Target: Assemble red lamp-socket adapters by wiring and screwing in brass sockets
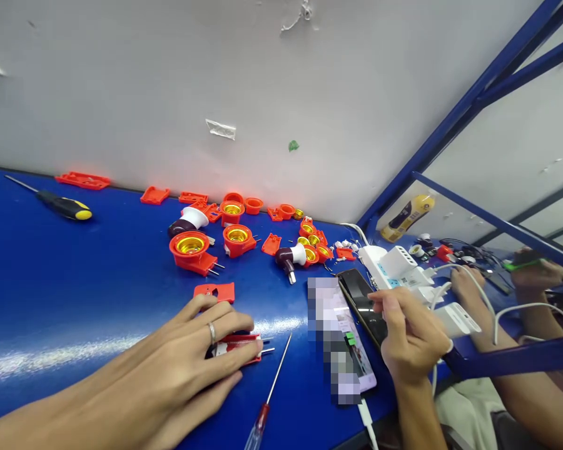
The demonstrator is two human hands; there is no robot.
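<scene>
My left hand (201,350) lies over a red plug housing (238,347) and holds it against the blue table. Its fingers cover much of the housing, whose two metal pins point right. Just behind that hand rests a flat red cover (216,292). A thin screwdriver (268,400) with a clear and red handle lies to its right. My right hand (410,334) is raised at the edge of the phones, with thumb and forefinger brought together. Anything between those fingertips is too small to make out. Beneath it are a dark phone (359,294) and a lit phone (363,359).
Red lamp sockets (190,247) with gold threads, red covers (154,195) and white-and-brown lamp holders (291,257) line the back. A black-and-yellow screwdriver (63,204) lies far left. White power strip (389,269), cables and a blue frame (511,359) border the right; another person's arms (478,306) are beyond.
</scene>
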